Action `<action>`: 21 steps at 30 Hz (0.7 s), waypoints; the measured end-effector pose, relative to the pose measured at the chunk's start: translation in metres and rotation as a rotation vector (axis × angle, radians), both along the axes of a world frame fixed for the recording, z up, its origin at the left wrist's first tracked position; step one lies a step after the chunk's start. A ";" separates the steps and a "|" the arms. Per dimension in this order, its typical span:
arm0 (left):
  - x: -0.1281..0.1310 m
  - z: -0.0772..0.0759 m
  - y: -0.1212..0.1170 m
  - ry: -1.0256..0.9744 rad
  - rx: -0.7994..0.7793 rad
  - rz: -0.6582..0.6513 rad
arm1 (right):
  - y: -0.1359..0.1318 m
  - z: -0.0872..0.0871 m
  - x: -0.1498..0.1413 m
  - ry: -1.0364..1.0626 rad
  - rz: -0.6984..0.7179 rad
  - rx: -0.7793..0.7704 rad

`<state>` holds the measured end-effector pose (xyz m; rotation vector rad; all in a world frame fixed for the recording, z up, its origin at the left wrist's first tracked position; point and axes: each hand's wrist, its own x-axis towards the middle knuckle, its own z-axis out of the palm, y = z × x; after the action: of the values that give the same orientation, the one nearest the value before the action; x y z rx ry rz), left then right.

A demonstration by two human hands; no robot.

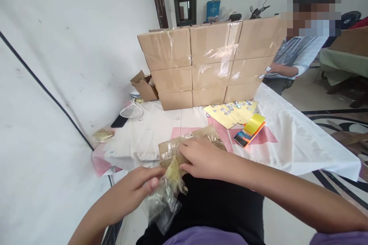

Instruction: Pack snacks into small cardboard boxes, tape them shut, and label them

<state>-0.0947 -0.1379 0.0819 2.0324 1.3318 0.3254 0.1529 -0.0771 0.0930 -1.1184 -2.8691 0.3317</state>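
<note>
Landmark: box stack [211, 59], brown cartons under clear film, three tiers showing, standing on a cloth-covered table [155, 134]. Item, wrapped cardboard [169, 148]: a brown piece with shiny clear film, in front of the stack, on the wearer's side, near the table edge. Item, right hand [199, 157]: in front of the stack, fingers curled and thumb bent in, gripping the wrapped cardboard. Item, left hand [139, 185]: in front of the stack and toward its left, fingers lengthened, thumb apart, against crumpled film [165, 203], clear and yellowish; whether it pinches any cannot be told. Just left of the stack: small open carton [146, 88]. Forward and left of it: white perforated scoop [131, 111] beside a flat black object [119, 121]. Just before its right half: yellow sheets [227, 114] bearing small pieces, and, nearer the wearer, an orange-and-yellow packet [250, 130]. Right of the stack: co-worker [299, 53], one hand beside it.
</note>
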 end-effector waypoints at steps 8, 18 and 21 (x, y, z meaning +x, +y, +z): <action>0.032 0.011 0.013 0.211 -0.058 0.158 | -0.008 -0.011 -0.007 0.004 0.055 0.192; 0.009 -0.007 0.037 0.022 0.050 -0.053 | 0.010 -0.010 0.015 -0.001 0.080 0.234; -0.001 -0.014 0.038 0.002 0.077 -0.086 | 0.012 -0.009 0.015 -0.013 0.117 0.218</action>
<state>-0.0959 -0.0995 0.0678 2.1474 1.2468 0.3407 0.1675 -0.0652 0.0842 -0.9218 -2.9003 0.0135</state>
